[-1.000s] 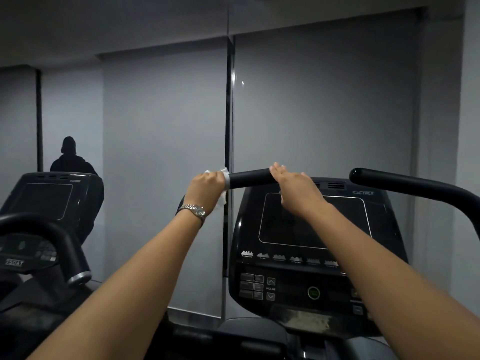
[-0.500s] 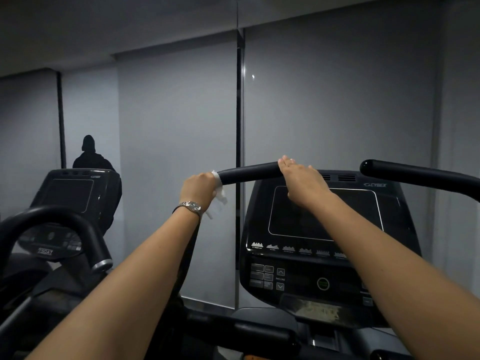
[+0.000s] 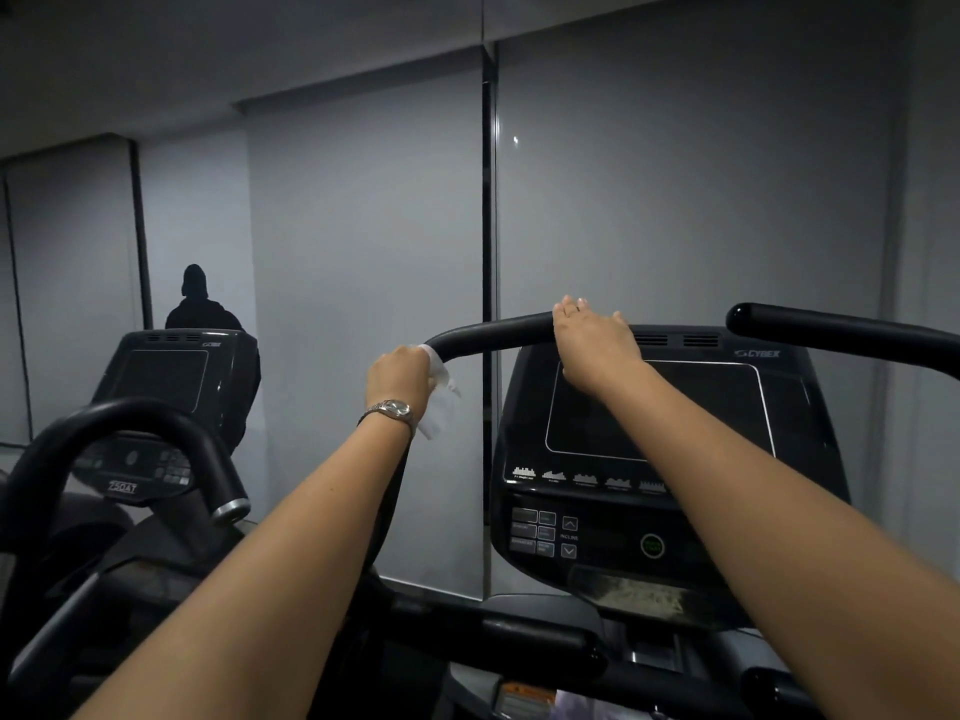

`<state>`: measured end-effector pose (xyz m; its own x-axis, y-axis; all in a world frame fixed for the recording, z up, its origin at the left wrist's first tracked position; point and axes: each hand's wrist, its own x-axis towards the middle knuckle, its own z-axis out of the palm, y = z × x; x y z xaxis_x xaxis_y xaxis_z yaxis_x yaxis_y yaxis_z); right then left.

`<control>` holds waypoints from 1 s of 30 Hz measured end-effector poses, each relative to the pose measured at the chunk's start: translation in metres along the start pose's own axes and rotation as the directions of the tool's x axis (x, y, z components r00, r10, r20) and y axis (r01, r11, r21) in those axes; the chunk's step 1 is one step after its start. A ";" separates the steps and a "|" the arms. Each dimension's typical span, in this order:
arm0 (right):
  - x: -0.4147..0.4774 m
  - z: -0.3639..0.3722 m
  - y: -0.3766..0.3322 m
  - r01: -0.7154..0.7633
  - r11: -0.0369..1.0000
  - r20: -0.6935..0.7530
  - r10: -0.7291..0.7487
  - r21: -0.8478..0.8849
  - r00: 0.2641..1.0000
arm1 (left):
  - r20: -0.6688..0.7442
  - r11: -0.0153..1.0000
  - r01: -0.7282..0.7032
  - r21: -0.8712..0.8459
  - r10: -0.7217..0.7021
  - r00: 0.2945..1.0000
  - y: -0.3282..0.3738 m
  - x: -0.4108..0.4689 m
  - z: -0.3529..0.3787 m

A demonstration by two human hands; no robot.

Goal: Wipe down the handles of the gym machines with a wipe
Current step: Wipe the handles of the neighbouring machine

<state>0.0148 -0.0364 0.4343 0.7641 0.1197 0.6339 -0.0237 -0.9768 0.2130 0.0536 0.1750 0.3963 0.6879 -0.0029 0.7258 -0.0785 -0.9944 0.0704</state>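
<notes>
dim grey wall panels (image 3: 675, 200) back the far side of this gym. white and crumpled, the wipe (image 3: 439, 392) is bunched around the left handle (image 3: 488, 332), a curved black padded bar, at the point where it bends downward; a loose tail hangs below. the left hand (image 3: 397, 374), with a wristwatch (image 3: 392, 409) on it, is clenched around wipe and bar together. further right on the same bar the right hand (image 3: 592, 340) rests over the top, fingers draped across it, gripping loosely. a second black handle (image 3: 831, 327) reaches in from the right, untouched. two consoles are in view: the near one (image 3: 675, 459) marked cybex behind the hands, another (image 3: 171, 376) far left, with a dark figure (image 3: 200, 304) beyond it.
</notes>
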 end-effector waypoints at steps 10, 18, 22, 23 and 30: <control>-0.003 0.000 -0.036 0.138 0.983 -0.039 -0.134 0.121 0.990 | 0.108 0.994 0.083 -0.071 -0.076 0.991 -0.021 -0.028 0.008; -0.003 0.006 -0.107 0.392 0.915 0.037 -0.396 0.094 0.917 | 0.261 0.992 0.097 -0.080 -0.073 0.963 -0.035 -0.050 0.015; 0.003 0.014 -0.115 0.384 0.922 0.041 -0.387 0.056 0.921 | 0.205 0.998 0.000 -0.068 0.014 0.979 -0.033 -0.040 0.022; 0.005 0.017 -0.115 0.377 0.924 0.035 -0.380 0.056 0.924 | 0.165 0.999 -0.016 -0.046 0.024 0.986 -0.031 -0.036 0.023; 0.005 0.024 -0.113 0.361 0.928 0.053 -0.367 0.093 0.929 | 0.166 0.998 0.039 0.056 -0.048 0.985 -0.025 -0.053 0.032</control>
<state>0.0363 0.0705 0.3956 0.7528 0.4598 0.4710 0.3135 -0.8797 0.3576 0.0423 0.1967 0.3339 0.8013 0.0270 0.5976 -0.0110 -0.9981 0.0599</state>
